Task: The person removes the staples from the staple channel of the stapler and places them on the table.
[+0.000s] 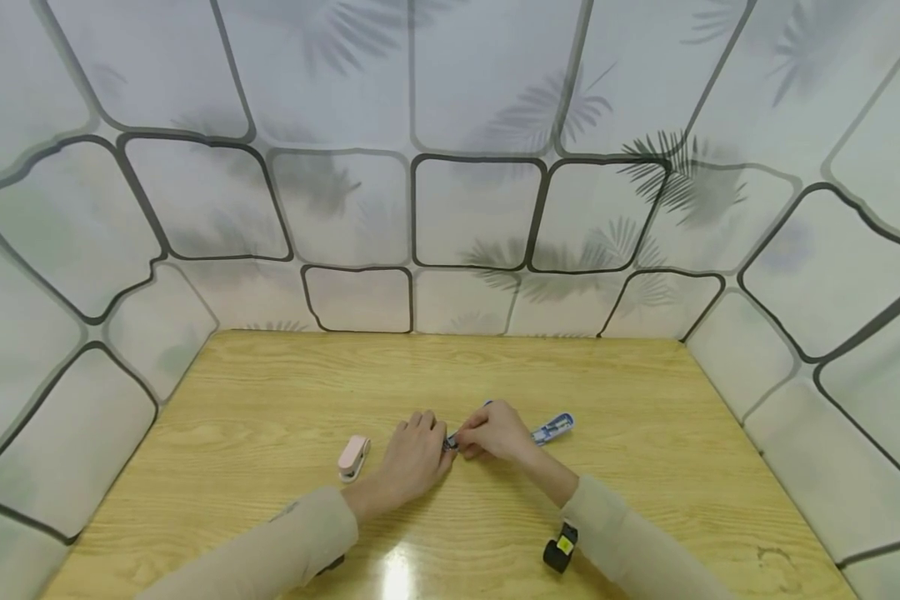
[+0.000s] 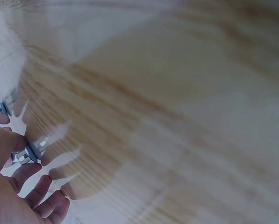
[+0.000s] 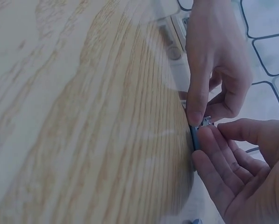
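Both hands meet at a small blue stapler (image 1: 452, 442) with a metal part showing. My left hand (image 1: 417, 454) lies palm down beside it and pinches its end between thumb and index finger; the other fingers are extended. From the right, my right hand (image 1: 497, 431) pinches at the metal part (image 3: 206, 121) with thumb and fingertips, covering much of the stapler. In the left wrist view, the stapler's end (image 2: 32, 151) shows between the left thumb and fingers. A long blue-and-white piece (image 1: 553, 428) lies just beyond the right wrist; whether it joins the stapler is hidden.
A pink mini stapler (image 1: 354, 457) stands on the wooden table (image 1: 285, 375) left of the left hand. Patterned cloth walls (image 1: 465, 208) enclose the table at the back and sides. A black wrist device (image 1: 561, 547) hangs at the right sleeve.
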`<state>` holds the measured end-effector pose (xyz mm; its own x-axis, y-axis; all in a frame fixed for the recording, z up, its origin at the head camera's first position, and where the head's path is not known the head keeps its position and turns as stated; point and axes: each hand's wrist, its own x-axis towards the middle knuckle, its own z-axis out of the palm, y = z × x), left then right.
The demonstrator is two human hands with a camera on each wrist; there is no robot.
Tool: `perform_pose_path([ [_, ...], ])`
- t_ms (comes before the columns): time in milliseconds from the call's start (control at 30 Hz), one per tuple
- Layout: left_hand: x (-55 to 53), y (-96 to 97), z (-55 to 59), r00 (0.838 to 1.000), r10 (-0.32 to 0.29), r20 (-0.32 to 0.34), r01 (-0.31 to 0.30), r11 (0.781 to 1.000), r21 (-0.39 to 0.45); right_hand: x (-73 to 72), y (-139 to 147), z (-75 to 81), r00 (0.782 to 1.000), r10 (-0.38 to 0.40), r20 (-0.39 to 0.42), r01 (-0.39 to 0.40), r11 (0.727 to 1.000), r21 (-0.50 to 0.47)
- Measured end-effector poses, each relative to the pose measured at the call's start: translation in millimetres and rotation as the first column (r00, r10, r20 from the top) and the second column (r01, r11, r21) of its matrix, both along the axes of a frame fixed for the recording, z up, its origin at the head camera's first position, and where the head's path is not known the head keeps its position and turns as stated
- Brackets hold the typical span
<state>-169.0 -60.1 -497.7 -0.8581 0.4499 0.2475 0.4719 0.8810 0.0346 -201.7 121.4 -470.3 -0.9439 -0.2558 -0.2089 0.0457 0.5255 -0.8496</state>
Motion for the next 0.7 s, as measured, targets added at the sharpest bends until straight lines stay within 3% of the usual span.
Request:
perform_pose_path([
  [500, -0.7, 0.5, -2.5, 1.0, 0.0, -0.003, 0.0, 1.0, 0.015, -1.6, 22, 2.7, 0.999, -0.023, -0.034, 0.02, 0.998, -0.066],
  [700, -0.7, 1.6, -2.0, 1.0, 0.007, -0.004, -0.007, 0.999, 0.031, 6.9, 29, 3.9, 1.0, -0.02, 0.019, 0.022, 0.994, -0.106],
])
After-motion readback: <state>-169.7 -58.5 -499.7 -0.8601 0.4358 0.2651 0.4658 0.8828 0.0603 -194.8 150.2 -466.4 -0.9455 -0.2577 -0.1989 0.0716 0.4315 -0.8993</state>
